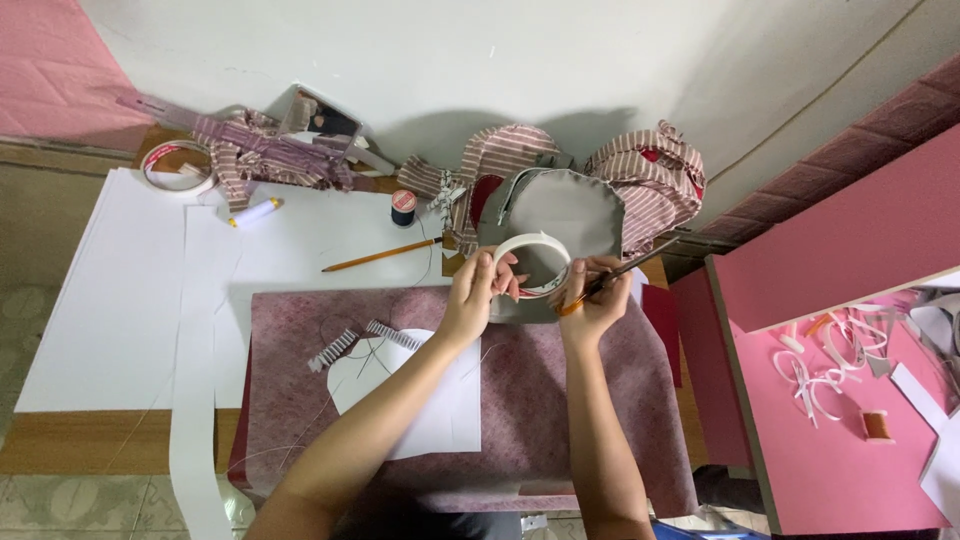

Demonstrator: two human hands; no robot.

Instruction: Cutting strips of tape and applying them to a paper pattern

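**Brushing the white band**

Tape roll (172, 166), thread spool (403, 207) and pencil (382, 256) lie well left of the fingers. Left hand (478, 290) is clamped on the white band (533, 250), holding it upright over grey fabric (560, 210). Right hand (597, 292) pinches a brush (618, 272), tip at the band's right edge. Step looks like coating the band; next stroke needs a steady hold and slow rotation.

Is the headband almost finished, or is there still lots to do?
Partly done. Striped fabric pieces are already cut and piled by the wall. Now the left hand holds the white headband, mostly bare, while the right hand holds an orange-handled tool against it. Covering most of it seems left; loose striped strips wait on the mat.
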